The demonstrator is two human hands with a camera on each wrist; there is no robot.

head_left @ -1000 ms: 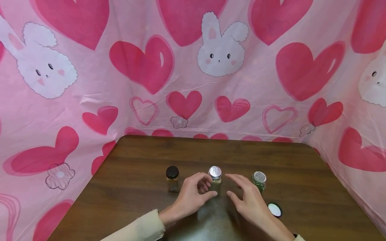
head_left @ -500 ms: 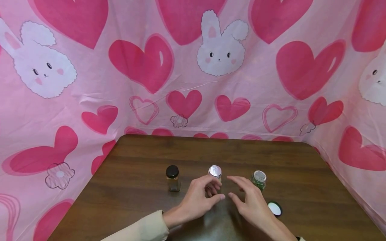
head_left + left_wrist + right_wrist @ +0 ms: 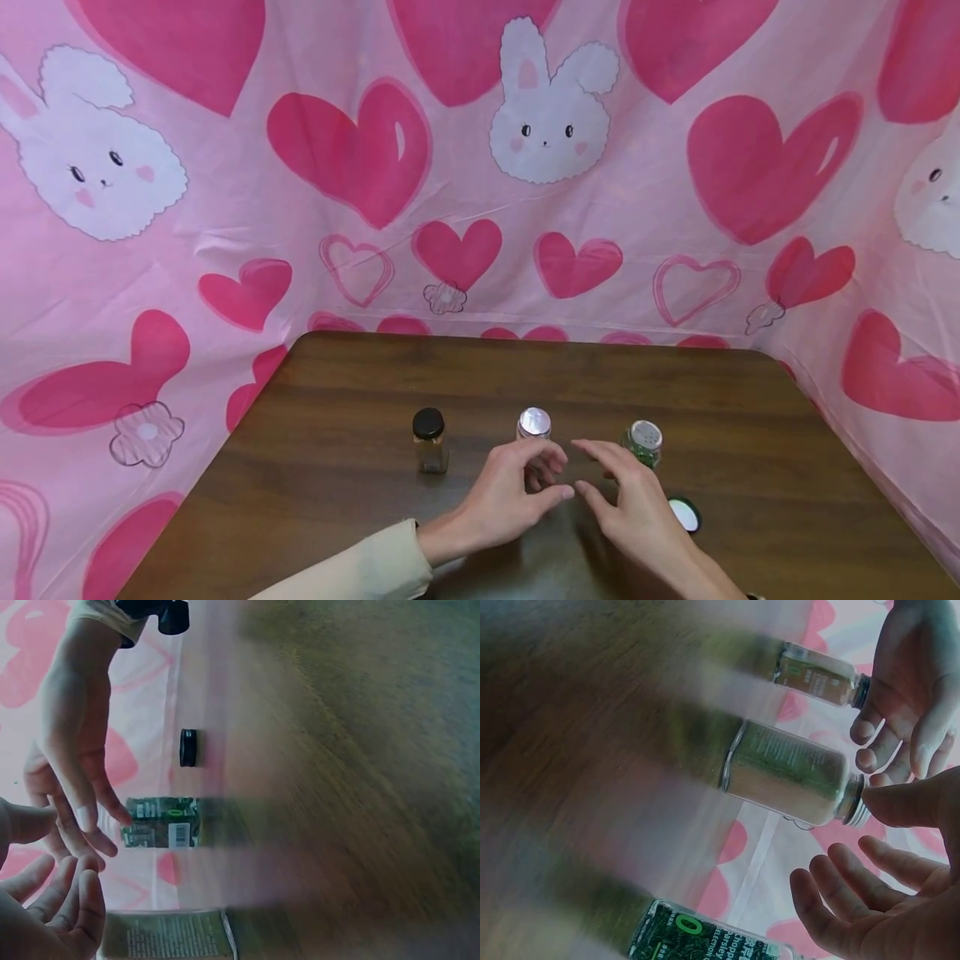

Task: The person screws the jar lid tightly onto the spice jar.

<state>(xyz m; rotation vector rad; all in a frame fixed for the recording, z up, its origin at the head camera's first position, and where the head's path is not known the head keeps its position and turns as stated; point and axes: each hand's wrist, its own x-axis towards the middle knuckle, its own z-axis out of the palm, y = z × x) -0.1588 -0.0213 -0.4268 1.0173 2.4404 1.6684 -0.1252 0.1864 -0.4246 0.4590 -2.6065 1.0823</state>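
Observation:
Both hands hover over the table with loosely bent fingers and nothing in them. My left hand point(image 3: 517, 492) is in front of a glass spice jar with a silver cap point(image 3: 534, 422), covering its body in the head view. Close by on the right, my right hand point(image 3: 633, 504) has its fingertips facing the left hand's. The right wrist view shows that silver-capped jar point(image 3: 791, 772) upright, with pale contents and a printed label. Just beyond my right hand stands a jar of chopped parsley point(image 3: 643, 442) with a perforated shaker top. A black lid point(image 3: 686, 515), white inside, lies beside that hand.
Left of the hands stands a smaller spice jar with a black cap point(image 3: 430, 442) and brownish contents. The dark wooden table point(image 3: 360, 383) reaches back to a pink cloth point(image 3: 465, 192) printed with hearts and rabbits, which surrounds it on the back and sides.
My left hand has moved right from beside the silver-capped jar to in front of it, nearer the right hand. The right hand has shifted slightly right. The jars and lid stay put.

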